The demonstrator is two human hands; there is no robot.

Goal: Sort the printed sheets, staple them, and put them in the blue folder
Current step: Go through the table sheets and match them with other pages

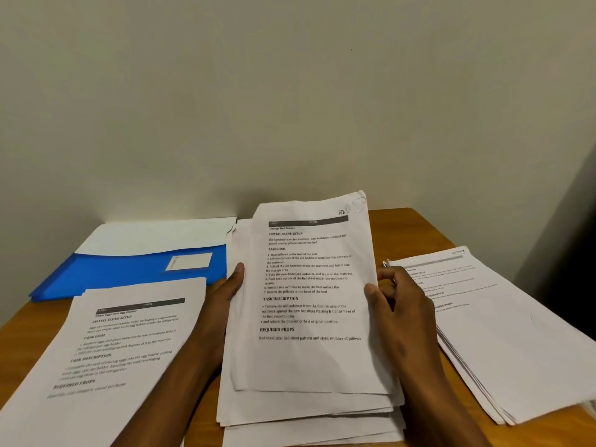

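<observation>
A thick stack of printed sheets (309, 359) is held up in the middle, its top page headed "Change Bed Sheets". My left hand (225, 291) grips the stack's left edge, thumb on the front. My right hand (400, 304) grips the right edge, thumb on the page and fingers curled behind. The blue folder (129, 269) lies open at the back left, with a white label on its pocket. A second pile of printed sheets (113, 346) lies at the front left, overlapping the folder. A third pile (503, 330) lies fanned out on the right.
Everything sits on a wooden table (419, 227) pushed against a plain pale wall. A dark surface borders the far right edge. No stapler is in view.
</observation>
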